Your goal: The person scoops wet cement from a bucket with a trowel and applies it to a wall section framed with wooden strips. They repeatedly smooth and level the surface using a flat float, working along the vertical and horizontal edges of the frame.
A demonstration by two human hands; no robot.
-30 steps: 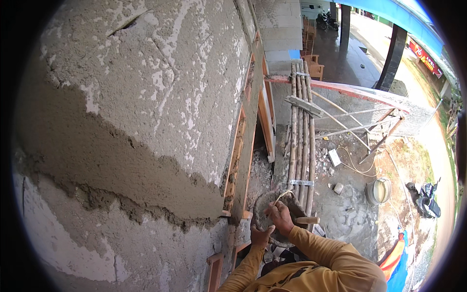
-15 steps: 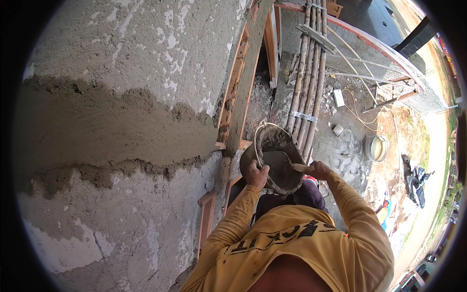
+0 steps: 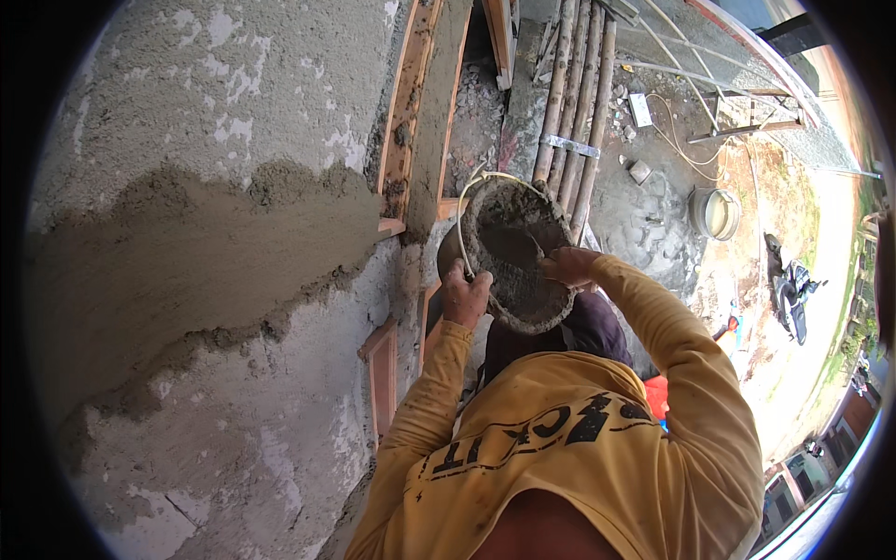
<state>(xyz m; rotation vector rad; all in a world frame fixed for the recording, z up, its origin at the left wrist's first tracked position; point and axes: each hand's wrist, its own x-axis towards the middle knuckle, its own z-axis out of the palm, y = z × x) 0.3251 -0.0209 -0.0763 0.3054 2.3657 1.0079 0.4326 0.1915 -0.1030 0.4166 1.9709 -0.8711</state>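
A mortar-caked bucket [image 3: 450, 254] with a pale, looped handle [image 3: 464, 245] is tilted in front of my body, its mouth facing up toward me. My left hand [image 3: 465, 295] grips its near left rim, thumb on the inner side. Inside the mouth lies wet grey mortar [image 3: 525, 285]. My right hand [image 3: 569, 266] reaches over the right rim, closed around the handle of a trowel [image 3: 539, 248]. Most of the trowel is hidden by the hand and the mortar.
At left stands a wall with a wet plaster band [image 3: 233, 247] across rough grey plaster. Wooden frames [image 3: 383, 369] edge the opening beside it. Bundled poles [image 3: 583, 121] extend beyond the bucket. A pale bucket [image 3: 717, 215] and rubble [image 3: 653, 219] lie on the ground at right.
The trowel's wooden handle and blade, plainly visible before, are now mostly hidden as my right hand has moved into the bucket's mouth. The view has shifted, and the bucket appears higher and farther left.
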